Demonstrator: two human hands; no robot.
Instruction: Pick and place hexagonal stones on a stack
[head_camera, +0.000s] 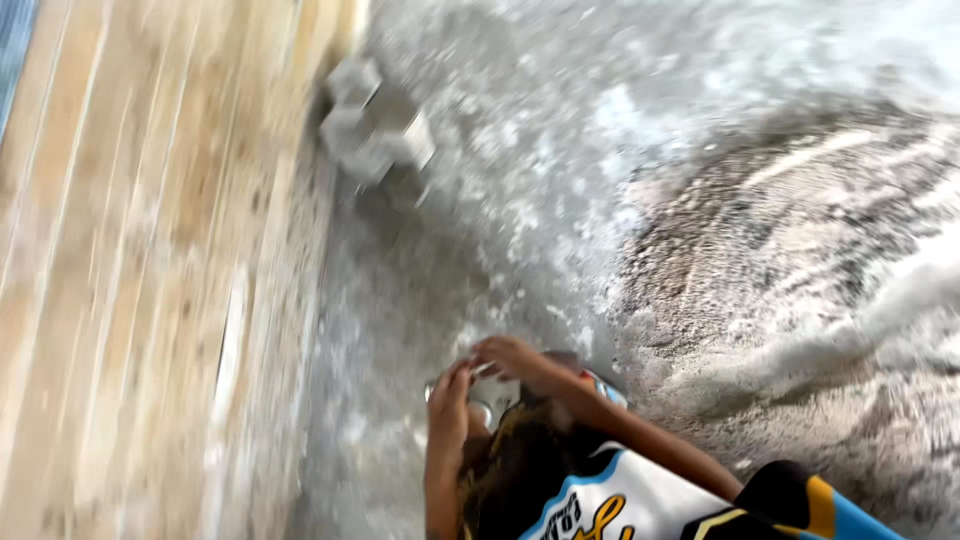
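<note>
Rough grey concrete ground (480, 180): fills the middle and upper part of the head view, pale and mottled, heavily blurred.

Tan wooden plank wall (150, 250): runs down the left side, boards streaked lengthwise, meeting the concrete along a dark seam.

Mound of brownish-grey sand or wet mortar (800, 250): spreads across the right side, with a pale ridge curving along its lower edge.

White jersey with blue, black and yellow trim (620, 500): bottom edge, on a person bent low with dark hair (510, 460) in front of it. Whether this is the camera wearer or another person cannot be told from this view.

Light grey broken concrete block (375, 125): lies at the foot of the plank wall, upper left of centre, well apart from the hands.

Left hand (450, 395): raised at lower centre, fingers curled against the near rim of a small round metallic container.

Right hand (505, 355): just beside the left, fingers bent over the far rim of the same container.

Small round metallic container (490, 392): held between both hands just above the concrete, mostly covered by them; its contents cannot be made out.
</note>
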